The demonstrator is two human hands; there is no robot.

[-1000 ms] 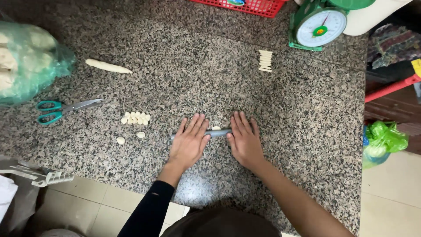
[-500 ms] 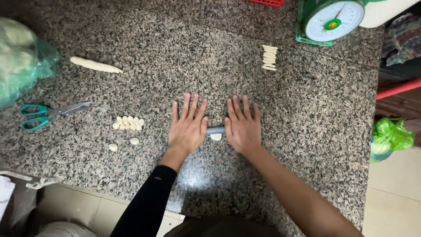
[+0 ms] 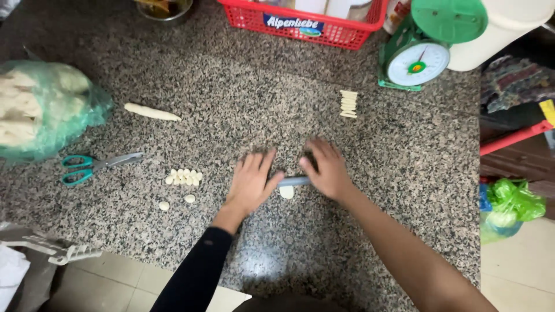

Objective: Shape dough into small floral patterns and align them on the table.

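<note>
Near the speckled granite bench's [image 3: 404,190] left edge lie a green bag of dough [image 3: 40,110], teal scissors [image 3: 95,166] and a tapered dough roll [image 3: 151,112]. Small cut dough pieces [image 3: 184,177] sit mid-bench. The left hand [image 3: 251,184] and right hand [image 3: 326,170], both flat and open, press a thin grey rolling rod [image 3: 293,181] over a soft, sticky-looking dough disc [image 3: 287,192], probably light and easily torn; lifting by its edge seems best.

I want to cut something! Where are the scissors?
The teal-handled scissors lie at the left of the counter, just below the green bag, left of the small dough pieces.
</note>
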